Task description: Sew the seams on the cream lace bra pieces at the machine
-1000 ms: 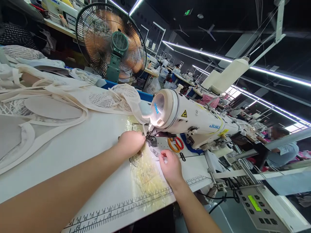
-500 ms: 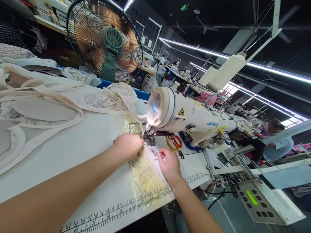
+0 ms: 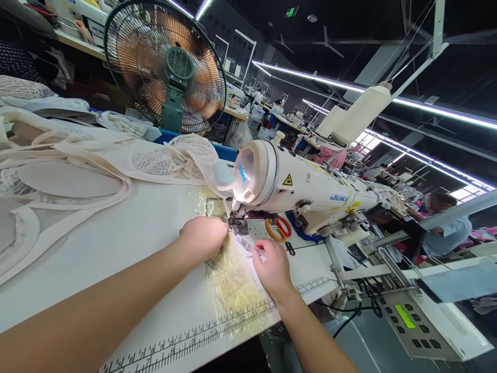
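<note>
White table [image 3: 128, 243] carries a printed ruler [image 3: 202, 334] along its near edge; bare surface lies open left of the hands, cream fabric [image 3: 77, 171] heaped at far left. Sewing machine [image 3: 303, 189] closes off the right side, scissors [image 3: 277, 228] under its arm. Left hand [image 3: 204, 235] curled, knuckles up, pressed at the needle foot [image 3: 237, 225]; what it pinches cannot be told. Right hand [image 3: 274, 264] loosely closed, fingertips touching a small pale strip just beside the foot. Both wrists rest over yellowed clear film [image 3: 233, 282].
</note>
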The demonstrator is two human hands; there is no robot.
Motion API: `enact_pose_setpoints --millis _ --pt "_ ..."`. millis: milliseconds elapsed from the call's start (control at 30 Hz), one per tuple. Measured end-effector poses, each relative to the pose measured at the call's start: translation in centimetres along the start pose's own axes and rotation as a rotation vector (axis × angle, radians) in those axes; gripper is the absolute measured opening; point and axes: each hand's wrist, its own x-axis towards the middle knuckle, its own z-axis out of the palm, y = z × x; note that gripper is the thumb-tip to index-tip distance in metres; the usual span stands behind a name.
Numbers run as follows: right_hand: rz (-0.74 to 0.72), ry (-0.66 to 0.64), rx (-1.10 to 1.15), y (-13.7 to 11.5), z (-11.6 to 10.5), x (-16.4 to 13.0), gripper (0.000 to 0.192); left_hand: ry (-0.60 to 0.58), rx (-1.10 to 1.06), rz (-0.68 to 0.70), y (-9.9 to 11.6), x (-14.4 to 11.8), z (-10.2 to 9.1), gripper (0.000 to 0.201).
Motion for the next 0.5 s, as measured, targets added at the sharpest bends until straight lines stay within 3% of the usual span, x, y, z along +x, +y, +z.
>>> enact_pose_setpoints --millis 267,500 --pt "-0.033 0.019 0.004 0.4 0.3 -0.2 0.013 0.056 0.005 0.014 -0.9 -0.1 -0.1 0.031" --pt "-0.041 0.031 0.014 0.3 0.3 0.1 0.012 0.028 0.026 0.058 0.1 0.4 0.5 0.038"
